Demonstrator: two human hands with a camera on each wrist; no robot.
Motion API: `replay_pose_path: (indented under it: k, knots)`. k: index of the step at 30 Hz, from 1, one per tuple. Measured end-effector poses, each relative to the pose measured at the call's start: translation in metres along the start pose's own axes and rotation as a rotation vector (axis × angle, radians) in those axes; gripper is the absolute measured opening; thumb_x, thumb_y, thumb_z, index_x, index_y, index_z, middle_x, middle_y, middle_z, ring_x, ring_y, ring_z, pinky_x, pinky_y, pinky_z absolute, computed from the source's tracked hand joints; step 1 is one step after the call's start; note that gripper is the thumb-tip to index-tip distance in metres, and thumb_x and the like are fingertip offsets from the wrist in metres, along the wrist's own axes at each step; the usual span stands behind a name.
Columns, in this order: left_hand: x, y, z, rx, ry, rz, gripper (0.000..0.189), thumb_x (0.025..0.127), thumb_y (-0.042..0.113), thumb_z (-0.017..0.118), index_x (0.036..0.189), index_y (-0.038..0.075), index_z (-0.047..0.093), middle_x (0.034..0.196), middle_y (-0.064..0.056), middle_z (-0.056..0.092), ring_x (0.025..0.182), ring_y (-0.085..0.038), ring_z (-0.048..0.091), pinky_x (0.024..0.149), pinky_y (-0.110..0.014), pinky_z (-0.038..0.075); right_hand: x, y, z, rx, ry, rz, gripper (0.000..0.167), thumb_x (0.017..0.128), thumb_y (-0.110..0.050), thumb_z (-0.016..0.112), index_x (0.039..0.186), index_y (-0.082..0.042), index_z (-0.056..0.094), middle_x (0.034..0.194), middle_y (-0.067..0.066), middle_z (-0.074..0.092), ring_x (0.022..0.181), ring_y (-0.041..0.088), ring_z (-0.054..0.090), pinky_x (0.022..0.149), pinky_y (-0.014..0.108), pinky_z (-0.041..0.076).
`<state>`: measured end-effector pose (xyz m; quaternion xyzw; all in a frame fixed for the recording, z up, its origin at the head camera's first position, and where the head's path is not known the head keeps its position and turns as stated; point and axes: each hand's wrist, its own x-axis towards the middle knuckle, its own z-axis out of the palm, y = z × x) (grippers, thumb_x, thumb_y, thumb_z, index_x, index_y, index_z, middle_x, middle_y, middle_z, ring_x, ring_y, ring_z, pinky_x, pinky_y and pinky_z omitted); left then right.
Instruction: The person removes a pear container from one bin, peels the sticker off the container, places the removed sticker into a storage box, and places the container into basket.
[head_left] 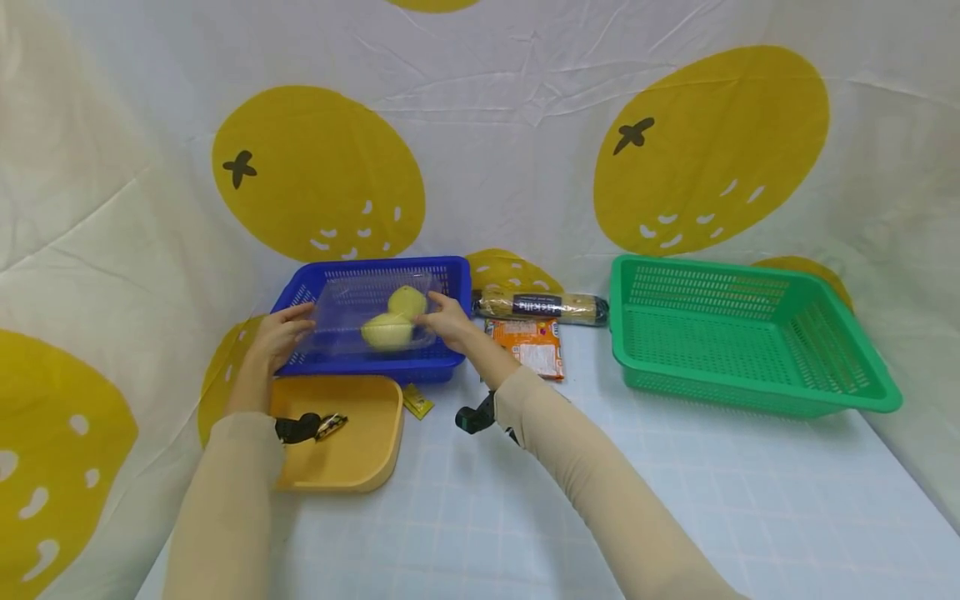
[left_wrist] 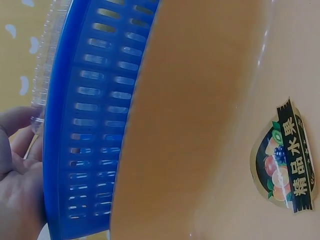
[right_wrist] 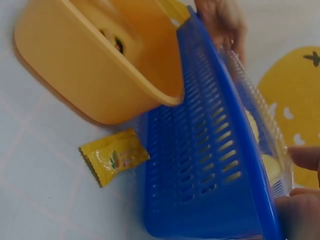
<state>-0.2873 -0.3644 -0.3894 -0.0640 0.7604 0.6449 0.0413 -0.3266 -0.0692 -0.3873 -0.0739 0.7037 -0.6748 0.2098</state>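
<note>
Over the blue basket (head_left: pixel 420 367) is a clear plastic container (head_left: pixel 345 304), about level with the rim. Two pale yellow-green fruits (head_left: pixel 387 332) show through it; whether they lie inside or beneath it, I cannot tell. My left hand (head_left: pixel 277 337) pinches the container's left end, thumb and fingers curled on its ridged edge in the left wrist view. At the opposite end my right hand (head_left: pixel 450 323) grips the edge between thumb and fingers; the right wrist view cuts off part of that hand.
A yellow-orange tub (head_left: pixel 375 442) with a fruit-pictured sticker (left_wrist: pixel 282 160) stands before the basket. Near it lies a small yellow packet (head_left: pixel 417 402). Rightward are an orange packet (head_left: pixel 536 354), a long pack of noodles (head_left: pixel 558 307) and a green basket (head_left: pixel 757 400).
</note>
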Motion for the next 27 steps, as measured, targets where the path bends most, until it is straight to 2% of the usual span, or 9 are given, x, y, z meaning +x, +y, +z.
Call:
replay_pose_path:
  k: [3, 5, 7, 14, 17, 19, 22, 25, 27]
  knots:
    - [-0.001, -0.002, -0.001, 0.087, -0.040, -0.026, 0.059, 0.098, 0.001, 0.041, 0.149, -0.002, 0.011, 0.155, -0.019, 0.006, 0.141, -0.037, 0.013, 0.114, -0.047, 0.011, 0.000, 0.001, 0.002, -0.035, -0.012, 0.020, 0.073, 0.088, 0.000, 0.060, 0.150, -0.009, 0.022, 0.138, 0.018, 0.042, 0.111, 0.024, 0.052, 0.099, 0.038, 0.042]
    - [-0.002, -0.003, -0.001, 0.111, -0.065, -0.036, 0.060, 0.098, 0.002, 0.041, 0.150, 0.000, 0.009, 0.156, -0.018, 0.005, 0.141, -0.037, 0.011, 0.113, -0.050, 0.011, -0.001, 0.001, 0.003, -0.053, -0.024, 0.040, 0.076, 0.088, 0.000, 0.059, 0.151, -0.010, 0.018, 0.154, 0.015, 0.018, 0.131, 0.029, 0.036, 0.104, 0.040, 0.037]
    - [-0.002, -0.004, -0.002, 0.127, -0.074, -0.034, 0.061, 0.099, 0.003, 0.041, 0.150, 0.001, 0.007, 0.156, -0.019, 0.005, 0.141, -0.038, 0.011, 0.112, -0.053, 0.012, -0.001, 0.001, 0.005, -0.062, -0.029, 0.061, 0.079, 0.087, 0.002, 0.058, 0.152, -0.011, 0.014, 0.157, 0.012, 0.011, 0.138, 0.030, 0.025, 0.106, 0.042, 0.034]
    - [-0.003, -0.002, -0.001, 0.023, -0.061, 0.002, 0.063, 0.099, 0.004, 0.042, 0.151, 0.004, 0.006, 0.155, -0.020, 0.008, 0.142, -0.035, 0.009, 0.113, -0.054, 0.008, 0.001, 0.000, 0.006, -0.055, -0.010, 0.076, 0.084, 0.084, 0.005, 0.059, 0.152, -0.008, 0.010, 0.157, 0.011, 0.009, 0.142, 0.030, 0.014, 0.112, 0.046, 0.023]
    - [-0.005, 0.000, 0.000, -0.067, -0.026, 0.011, 0.063, 0.099, 0.006, 0.045, 0.151, 0.007, 0.011, 0.154, -0.012, 0.022, 0.142, -0.030, 0.011, 0.114, -0.050, 0.005, 0.001, 0.001, 0.006, -0.072, 0.029, 0.031, 0.083, 0.083, 0.005, 0.059, 0.151, -0.007, 0.014, 0.156, 0.012, 0.014, 0.141, 0.030, 0.017, 0.112, 0.045, 0.023]
    - [-0.007, 0.002, 0.002, -0.137, 0.010, 0.027, 0.062, 0.098, 0.006, 0.048, 0.151, 0.007, 0.016, 0.147, -0.002, 0.040, 0.142, -0.027, 0.014, 0.115, -0.047, 0.004, 0.000, 0.002, 0.007, -0.098, 0.062, -0.009, 0.080, 0.082, 0.006, 0.060, 0.150, -0.005, 0.018, 0.156, 0.012, 0.017, 0.141, 0.030, 0.018, 0.112, 0.043, 0.023]
    - [-0.012, 0.005, 0.006, -0.238, 0.060, 0.064, 0.058, 0.096, 0.004, 0.051, 0.148, 0.008, 0.027, 0.118, 0.013, 0.062, 0.141, -0.022, 0.022, 0.115, -0.046, 0.002, -0.005, 0.002, 0.006, -0.156, 0.093, -0.069, 0.075, 0.084, 0.004, 0.060, 0.149, -0.004, 0.023, 0.154, 0.012, 0.022, 0.141, 0.029, 0.019, 0.112, 0.041, 0.025]
    - [-0.017, 0.009, 0.013, -0.332, 0.114, 0.107, 0.043, 0.093, 0.001, 0.054, 0.134, 0.011, 0.047, 0.096, 0.017, 0.067, 0.130, -0.013, 0.042, 0.115, -0.044, 0.005, -0.013, 0.002, 0.002, -0.206, 0.083, -0.129, 0.071, 0.087, -0.001, 0.060, 0.148, -0.005, 0.025, 0.153, 0.013, 0.025, 0.140, 0.029, 0.022, 0.111, 0.040, 0.028]
    - [-0.021, 0.013, 0.020, -0.368, 0.150, 0.134, 0.031, 0.092, 0.001, 0.057, 0.121, 0.013, 0.055, 0.091, 0.016, 0.068, 0.115, -0.007, 0.053, 0.115, -0.042, 0.008, -0.021, 0.001, -0.005, -0.222, 0.056, -0.171, 0.069, 0.090, -0.005, 0.059, 0.149, -0.006, 0.024, 0.153, 0.014, 0.024, 0.140, 0.029, 0.024, 0.110, 0.039, 0.030]
